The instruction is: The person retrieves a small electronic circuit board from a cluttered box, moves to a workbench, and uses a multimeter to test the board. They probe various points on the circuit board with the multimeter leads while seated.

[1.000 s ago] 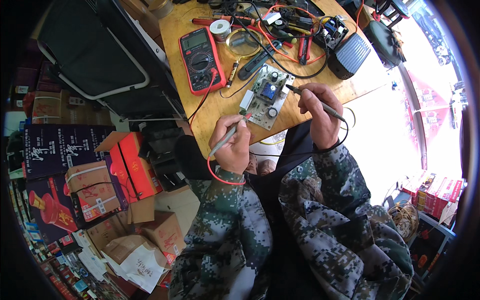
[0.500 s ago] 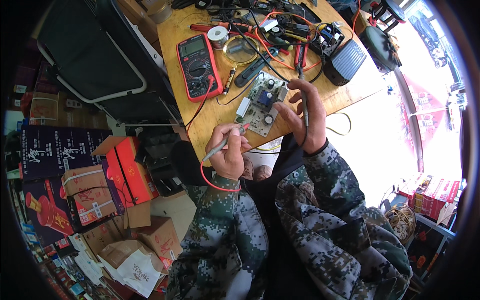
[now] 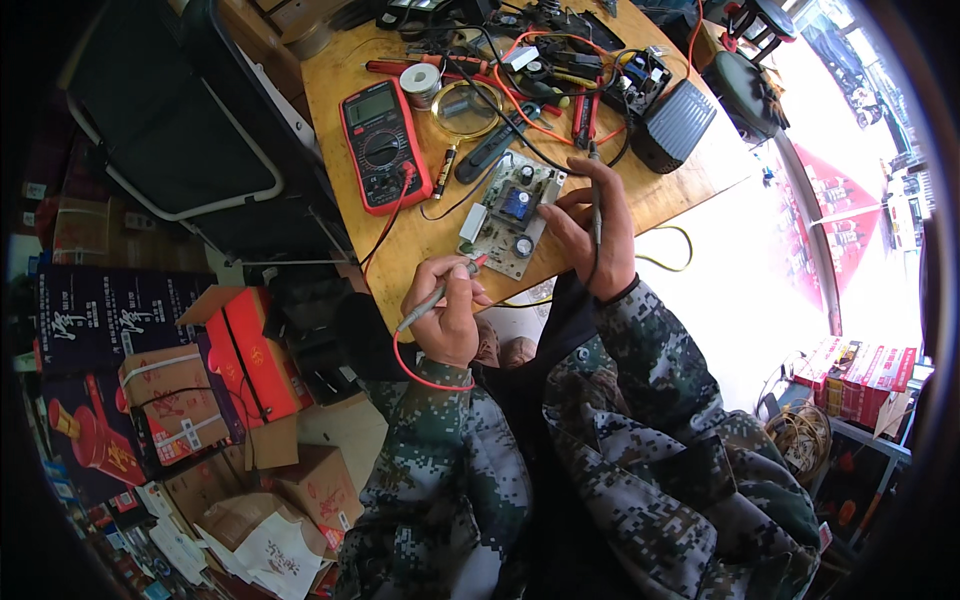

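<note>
A bare circuit board (image 3: 492, 250) with a blue transformer (image 3: 517, 204) and round capacitors lies near the table's front edge. My left hand (image 3: 445, 312) is closed on a red-tipped test probe (image 3: 430, 303), its tip at the board's near left corner. A red lead loops from the probe over my wrist. At the board's right side, my right hand (image 3: 603, 225) pinches a dark grey test probe (image 3: 597, 205). This probe stands along my fingers, and I cannot make out where its tip rests. My right thumb reaches to the board's right edge. Beyond the board to the left lies a red multimeter (image 3: 384, 145).
A solder reel (image 3: 421, 84), a magnifying glass (image 3: 466, 110) and a dark-handled tool (image 3: 490, 152) lie behind the board. Tangled cables and tools fill the table's far side, with a grey ribbed block (image 3: 676, 132) at right. Cardboard boxes (image 3: 310, 485) stand at lower left.
The whole view has shifted a little, so the table and board sit slightly further left and lower. Both hands keep their probes and hold nearly the same places by the board.
</note>
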Available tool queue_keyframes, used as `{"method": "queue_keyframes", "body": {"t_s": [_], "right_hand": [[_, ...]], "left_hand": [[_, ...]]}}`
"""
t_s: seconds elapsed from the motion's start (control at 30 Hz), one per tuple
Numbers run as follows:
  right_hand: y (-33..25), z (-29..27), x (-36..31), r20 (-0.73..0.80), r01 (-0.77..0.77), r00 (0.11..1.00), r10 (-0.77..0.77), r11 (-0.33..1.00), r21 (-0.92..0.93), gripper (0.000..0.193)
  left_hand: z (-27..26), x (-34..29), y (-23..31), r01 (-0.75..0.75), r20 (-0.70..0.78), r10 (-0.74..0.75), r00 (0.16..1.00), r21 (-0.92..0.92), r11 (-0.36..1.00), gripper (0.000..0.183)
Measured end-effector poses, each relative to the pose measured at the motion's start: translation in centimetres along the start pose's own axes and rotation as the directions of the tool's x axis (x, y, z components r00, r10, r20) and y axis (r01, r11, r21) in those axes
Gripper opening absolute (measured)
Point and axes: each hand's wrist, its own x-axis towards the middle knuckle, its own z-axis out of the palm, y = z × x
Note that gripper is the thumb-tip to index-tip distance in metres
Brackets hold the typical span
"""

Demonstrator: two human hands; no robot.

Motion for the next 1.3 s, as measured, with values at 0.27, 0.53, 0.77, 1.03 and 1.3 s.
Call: {"method": "queue_keyframes", "body": {"t_s": [0.27, 0.53, 0.77, 1.03, 1.3], "right_hand": [[0.2, -0.6, 0.8, 0.118, 0.022, 0.993, -0.015, 0.998, -0.056, 0.053], [1.0, -0.9, -0.7, 0.07, 0.052, 0.996, -0.053, 0.998, 0.021, 0.053], [1.7, -0.9, -1.3, 0.058, 0.058, 0.996, -0.063, 0.995, 0.08, 0.056], [1.4, -1.1, -1.6, 0.045, 0.039, 0.998, -0.042, 0.997, 0.067, 0.054], [-0.2, -2.2, -1.2, 0.124, 0.09, 0.989, -0.079, 0.993, -0.08, 0.052]], "left_hand": [[0.0, 0.0, -0.3, 0.01, -0.025, -0.01, 1.0, -0.025, 1.0, 0.019], [-0.1, 0.1, -0.3, 0.001, -0.024, -0.003, 1.0, -0.05, 0.999, 0.02], [-0.1, 0.1, -0.2, -0.032, -0.042, 0.029, 0.999, -0.076, 0.997, 0.02], [-0.2, 0.1, 0.0, -0.014, -0.042, 0.01, 0.999, -0.079, 0.997, 0.021], [-0.2, 0.2, 0.0, -0.011, -0.047, 0.006, 0.999, -0.104, 0.995, 0.021]]}}
